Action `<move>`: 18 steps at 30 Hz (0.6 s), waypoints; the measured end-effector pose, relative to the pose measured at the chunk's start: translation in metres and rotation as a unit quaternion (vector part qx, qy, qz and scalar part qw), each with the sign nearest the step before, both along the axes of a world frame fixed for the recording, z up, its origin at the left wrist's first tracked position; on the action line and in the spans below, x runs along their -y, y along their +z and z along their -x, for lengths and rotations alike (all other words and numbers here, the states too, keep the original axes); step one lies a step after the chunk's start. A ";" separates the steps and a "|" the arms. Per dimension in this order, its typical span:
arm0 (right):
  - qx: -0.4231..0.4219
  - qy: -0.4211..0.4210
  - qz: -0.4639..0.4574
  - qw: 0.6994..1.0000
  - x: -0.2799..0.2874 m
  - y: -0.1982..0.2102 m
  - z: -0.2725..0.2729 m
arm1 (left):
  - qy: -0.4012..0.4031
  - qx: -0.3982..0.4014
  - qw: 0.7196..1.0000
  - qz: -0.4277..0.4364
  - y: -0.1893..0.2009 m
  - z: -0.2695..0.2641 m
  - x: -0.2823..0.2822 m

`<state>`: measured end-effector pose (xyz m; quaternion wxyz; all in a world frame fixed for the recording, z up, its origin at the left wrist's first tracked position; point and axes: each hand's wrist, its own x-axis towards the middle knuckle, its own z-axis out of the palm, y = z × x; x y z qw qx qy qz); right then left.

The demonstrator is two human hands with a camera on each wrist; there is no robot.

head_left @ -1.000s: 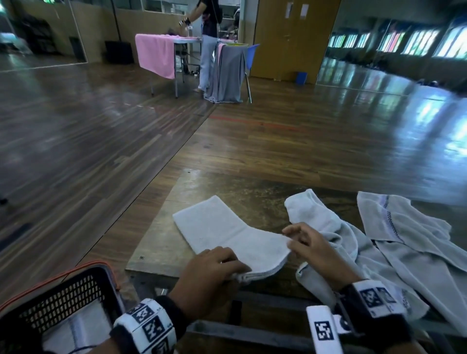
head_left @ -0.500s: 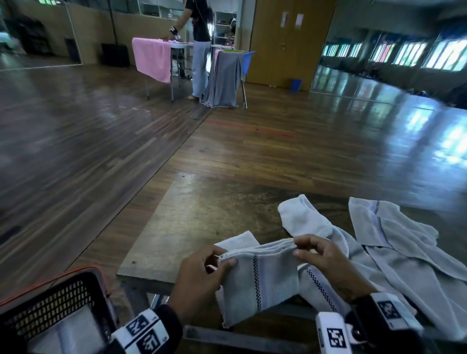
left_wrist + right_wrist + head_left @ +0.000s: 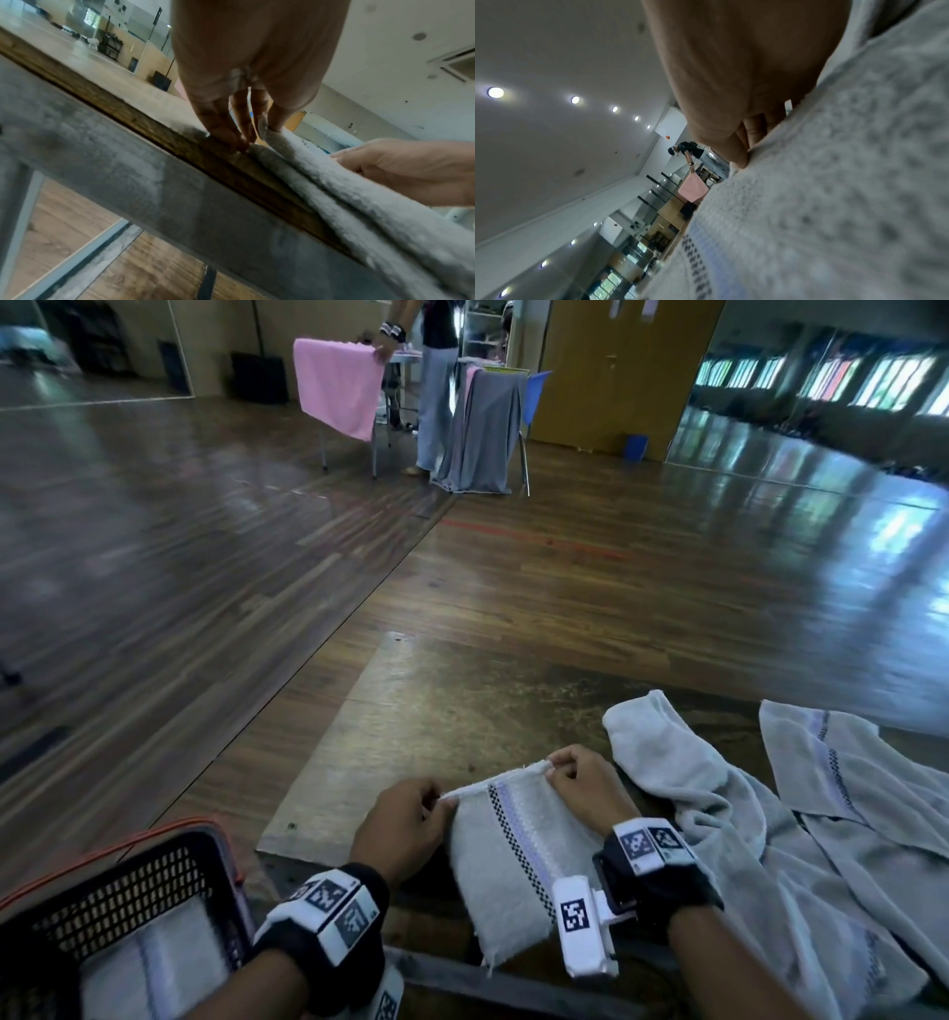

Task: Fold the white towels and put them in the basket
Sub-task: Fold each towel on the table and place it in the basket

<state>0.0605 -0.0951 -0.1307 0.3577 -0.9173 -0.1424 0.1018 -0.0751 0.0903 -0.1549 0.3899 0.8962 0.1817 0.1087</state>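
Note:
A folded white towel (image 3: 506, 870) with a checked stripe hangs over the near edge of the table (image 3: 436, 711). My left hand (image 3: 405, 819) pinches its top left corner, my right hand (image 3: 577, 785) pinches the top right corner. The left wrist view shows my left hand (image 3: 257, 130) pinching the towel's (image 3: 334, 192) thick folded layers at the table edge. My right hand (image 3: 741, 148) pinches the towel's (image 3: 834, 203) edge in the right wrist view. A black basket (image 3: 118, 880) with an orange rim stands at the lower left, a folded towel (image 3: 154, 968) inside it.
Two loose white towels (image 3: 719, 814) (image 3: 862, 793) lie crumpled on the right of the table. Beyond is open wooden floor. Far back, another person (image 3: 436, 377) stands at a table with a pink cloth (image 3: 336, 385) and a grey cloth (image 3: 482, 433) over a chair.
The towel lay flat on the table a second ago. Both hands lifted it, folded it toward me and now hold its top edge while it hangs over the table's near edge.

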 end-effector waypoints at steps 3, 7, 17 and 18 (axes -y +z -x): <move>0.002 0.002 0.048 0.999 -0.003 -0.003 -0.002 | -0.004 -0.030 0.999 -0.038 -0.001 -0.006 -0.003; 0.014 0.013 0.057 0.998 -0.005 -0.003 0.002 | -0.018 -0.050 0.997 -0.061 0.000 -0.010 -0.006; -0.035 0.106 0.059 0.992 0.021 0.008 0.020 | -0.065 -0.060 0.971 -0.224 0.016 -0.015 -0.003; -0.022 0.108 0.063 0.992 0.023 0.007 0.022 | -0.072 -0.058 0.968 -0.234 0.017 -0.017 -0.002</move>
